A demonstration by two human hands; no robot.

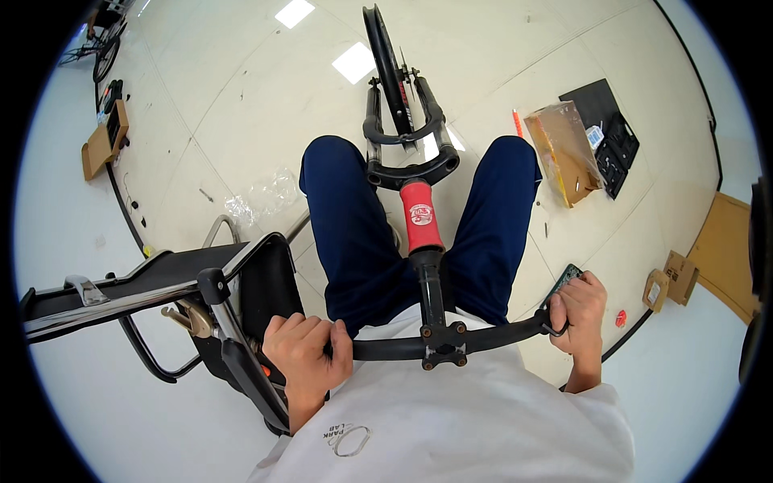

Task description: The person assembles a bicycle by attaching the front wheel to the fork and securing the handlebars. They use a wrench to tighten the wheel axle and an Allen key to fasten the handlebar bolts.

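A black handlebar (390, 348) lies across my lap, clamped in a black stem (444, 346) with several bolts. My left hand (310, 354) is closed around its left end. At the right end my right hand (578, 312) is closed too, with a small black bracket-like part (555, 324) beside the fingers. Forward from the stem run a red head tube (421, 216) and a black suspension fork (412, 173), between my knees. A wheel (390, 76) sits in the fork, pointing away from me. What the palms cover is hidden.
Left of me stands a black chair with chrome arms (105, 302). On the tiled floor at right are an open cardboard box (564, 153), a black tool case (616, 149) and smaller boxes (668, 282). Clear plastic wrap (262, 197) and a brown box (105, 145) lie at left.
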